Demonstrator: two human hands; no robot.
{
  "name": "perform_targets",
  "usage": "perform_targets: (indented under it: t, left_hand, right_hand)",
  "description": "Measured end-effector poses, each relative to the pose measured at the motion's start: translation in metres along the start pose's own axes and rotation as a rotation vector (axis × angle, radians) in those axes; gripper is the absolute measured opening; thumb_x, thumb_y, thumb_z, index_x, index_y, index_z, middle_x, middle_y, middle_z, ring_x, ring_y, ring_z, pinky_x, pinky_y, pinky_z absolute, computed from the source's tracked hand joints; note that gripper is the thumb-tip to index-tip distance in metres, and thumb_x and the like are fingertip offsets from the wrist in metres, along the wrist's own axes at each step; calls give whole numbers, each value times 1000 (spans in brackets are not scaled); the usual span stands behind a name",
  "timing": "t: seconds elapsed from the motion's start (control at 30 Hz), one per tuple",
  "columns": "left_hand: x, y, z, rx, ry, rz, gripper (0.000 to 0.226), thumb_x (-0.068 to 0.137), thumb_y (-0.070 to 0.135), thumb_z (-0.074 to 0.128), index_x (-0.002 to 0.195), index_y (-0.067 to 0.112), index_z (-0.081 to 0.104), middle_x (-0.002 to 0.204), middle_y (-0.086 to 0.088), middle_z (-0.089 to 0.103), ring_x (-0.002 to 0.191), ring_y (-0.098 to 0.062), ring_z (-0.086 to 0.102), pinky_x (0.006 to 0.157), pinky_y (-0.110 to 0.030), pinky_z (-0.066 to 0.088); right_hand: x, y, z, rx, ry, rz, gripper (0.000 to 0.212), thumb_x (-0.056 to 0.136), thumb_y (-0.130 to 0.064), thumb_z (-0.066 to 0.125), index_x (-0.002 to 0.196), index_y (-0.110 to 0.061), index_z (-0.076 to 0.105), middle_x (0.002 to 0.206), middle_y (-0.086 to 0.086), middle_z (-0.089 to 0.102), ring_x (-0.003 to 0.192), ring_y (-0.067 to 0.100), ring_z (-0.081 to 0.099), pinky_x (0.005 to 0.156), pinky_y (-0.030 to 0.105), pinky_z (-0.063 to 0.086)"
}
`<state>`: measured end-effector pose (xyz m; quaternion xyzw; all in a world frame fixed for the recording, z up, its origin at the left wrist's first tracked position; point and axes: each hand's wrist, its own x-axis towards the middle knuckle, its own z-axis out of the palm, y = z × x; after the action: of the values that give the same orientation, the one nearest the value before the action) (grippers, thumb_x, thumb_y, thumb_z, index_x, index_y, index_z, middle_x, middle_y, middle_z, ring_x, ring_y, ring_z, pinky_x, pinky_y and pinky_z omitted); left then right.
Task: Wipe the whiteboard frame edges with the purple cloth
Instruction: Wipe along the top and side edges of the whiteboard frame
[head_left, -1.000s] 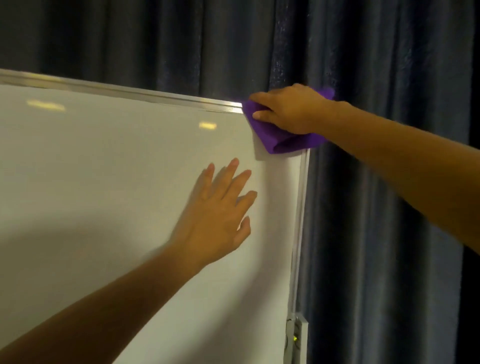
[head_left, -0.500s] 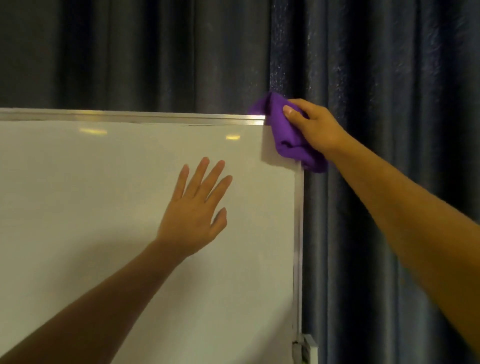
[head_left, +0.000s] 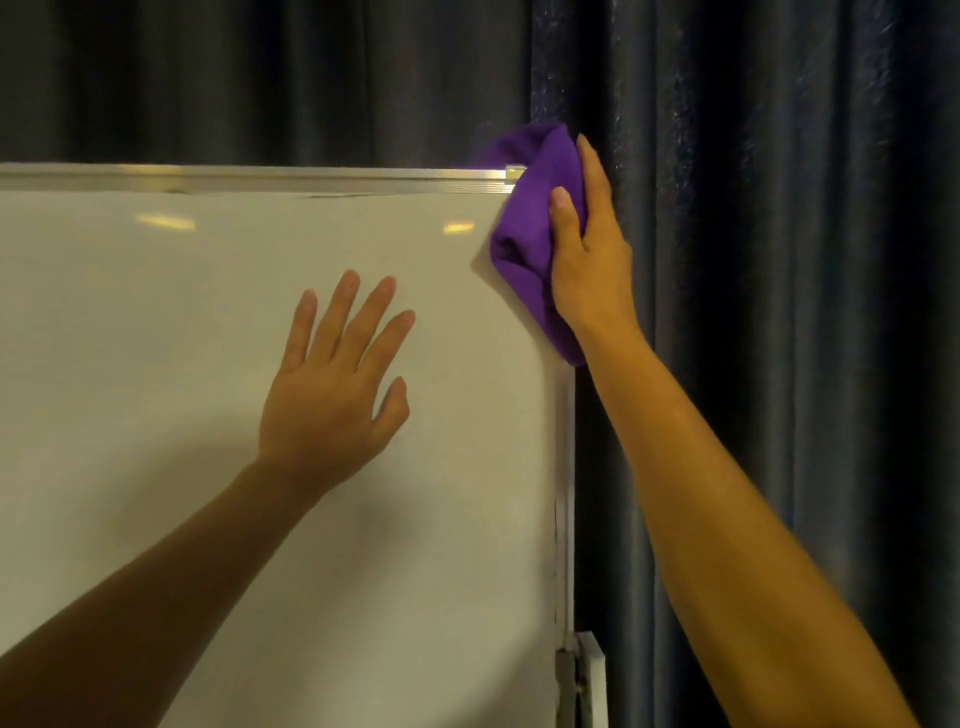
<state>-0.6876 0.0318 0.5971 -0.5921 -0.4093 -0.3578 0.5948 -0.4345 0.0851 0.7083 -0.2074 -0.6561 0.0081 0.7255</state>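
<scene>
The whiteboard (head_left: 156, 364) fills the left of the view, with a metal frame along its top edge (head_left: 260, 177) and down its right edge (head_left: 563, 493). My right hand (head_left: 587, 249) grips the bunched purple cloth (head_left: 530, 244) wrapped over the top right corner of the frame, thumb on the front face and fingers behind the edge. The corner itself is hidden under the cloth. My left hand (head_left: 332, 384) lies flat on the board surface with fingers spread, left of and below the cloth, holding nothing.
Dark blue-grey curtains (head_left: 779, 260) hang behind the board and fill the right side. A grey bracket with a white part (head_left: 579, 675) sits on the right frame edge near the bottom of the view.
My right hand has turned with the cloth from the top frame edge round the corner onto the upper right edge. The left hand stays flat on the board.
</scene>
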Motion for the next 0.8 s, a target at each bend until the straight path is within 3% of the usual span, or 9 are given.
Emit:
perform_targets:
  t: [0.07,0.17,0.23,0.33,0.43,0.5,0.6,0.67,0.8]
  left_hand:
    - [-1,-1,-1,9,1,-1,60,106,41,40,159,13,42,173,-11,28,162,-37,20,130,-63,19]
    - [0,1,-1,12,9,-5,59,106,40,40,158,13,43,172,-12,29,162,-38,22,129,-64,22]
    - [1,4,1,16,1,-8,59,107,41,38,158,13,44,172,-12,30,161,-38,23,128,-64,22]
    - [2,6,2,21,-16,-3,59,107,40,37,158,11,44,171,-14,29,161,-39,23,129,-64,21]
    - [1,4,3,29,-11,6,59,107,40,36,157,10,45,171,-15,30,161,-40,23,129,-64,20]
    - [0,3,4,35,-9,2,59,107,40,36,157,10,45,171,-15,29,161,-40,23,130,-63,20]
    - [-2,3,4,43,-6,-1,58,107,39,36,157,9,44,171,-16,30,160,-41,23,130,-63,20]
    - [1,3,2,50,-11,8,58,107,38,36,157,9,44,170,-17,31,160,-42,25,129,-64,21]
    - [3,3,3,32,-59,13,61,106,38,36,159,9,41,172,-17,28,161,-42,21,129,-65,18]
  right_hand:
    - [-11,3,0,-3,-2,-14,54,104,-49,33,155,-38,18,151,-8,42,111,-2,50,90,15,43]
    - [-33,12,-3,4,15,15,53,104,-49,33,154,-41,16,150,-9,43,121,12,54,98,35,51]
    - [-50,20,-4,19,19,40,52,104,-49,33,153,-43,16,143,-13,48,113,5,57,92,31,54]
    - [-77,32,-4,21,22,69,50,103,-52,32,151,-48,17,116,-39,51,95,-10,59,72,12,52]
    - [-104,42,-3,20,2,92,48,101,-58,29,147,-59,13,102,-51,49,90,-11,59,63,11,53]
    - [-126,51,-3,24,-7,119,47,99,-63,27,143,-66,9,102,-47,51,85,-7,61,59,15,55]
    - [-159,64,-4,22,2,160,47,96,-69,26,141,-69,11,99,-27,61,79,-1,64,54,16,53]
    - [-169,65,-5,40,2,178,46,98,-66,29,141,-68,13,103,-25,60,81,-2,64,56,15,52]
    - [-125,52,-6,84,-10,149,48,100,-56,36,145,-59,20,119,-42,49,101,-8,58,75,17,55]
